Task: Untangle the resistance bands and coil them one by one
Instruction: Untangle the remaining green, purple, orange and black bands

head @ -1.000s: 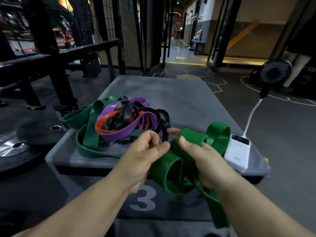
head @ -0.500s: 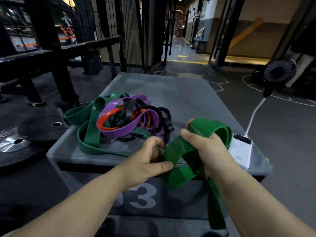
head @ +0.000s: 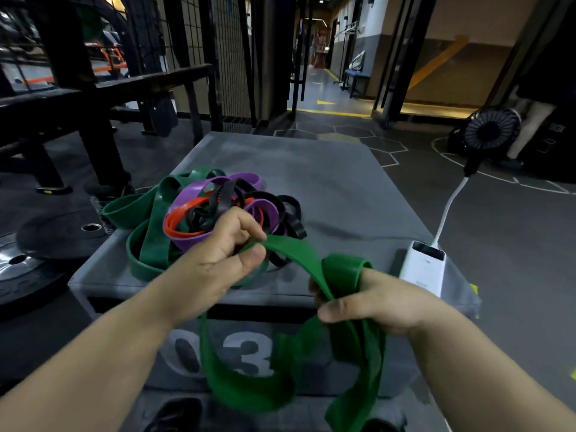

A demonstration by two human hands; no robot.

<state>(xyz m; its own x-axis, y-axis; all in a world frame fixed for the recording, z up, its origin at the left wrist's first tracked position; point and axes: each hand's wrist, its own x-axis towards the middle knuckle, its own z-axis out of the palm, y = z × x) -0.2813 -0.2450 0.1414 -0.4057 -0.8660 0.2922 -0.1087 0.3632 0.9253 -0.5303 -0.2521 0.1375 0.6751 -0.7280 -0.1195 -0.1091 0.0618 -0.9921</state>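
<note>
I hold a wide bright green resistance band (head: 299,254) in both hands over the front edge of the grey box (head: 311,169). My left hand (head: 224,254) pinches one stretch of it between thumb and fingers. My right hand (head: 374,300) is closed on wraps of the same band around its fingers, and long loops hang down in front of the box. Behind my left hand lies a tangled pile: a dark green band (head: 156,219), a purple band (head: 199,194), an orange band (head: 177,226) and black bands (head: 290,213).
A white power bank (head: 422,268) lies at the box's right front corner, cabled to a small black fan (head: 491,127). Weight plates (head: 40,244) lie on the floor to the left, with a dark bench frame (head: 93,98) behind. A person's leg (head: 530,126) is at far right.
My left hand has risen and moved away from my right, pulling a stretch of the green band out between them. The coil at my right hand has loosened and longer loops hang down.
</note>
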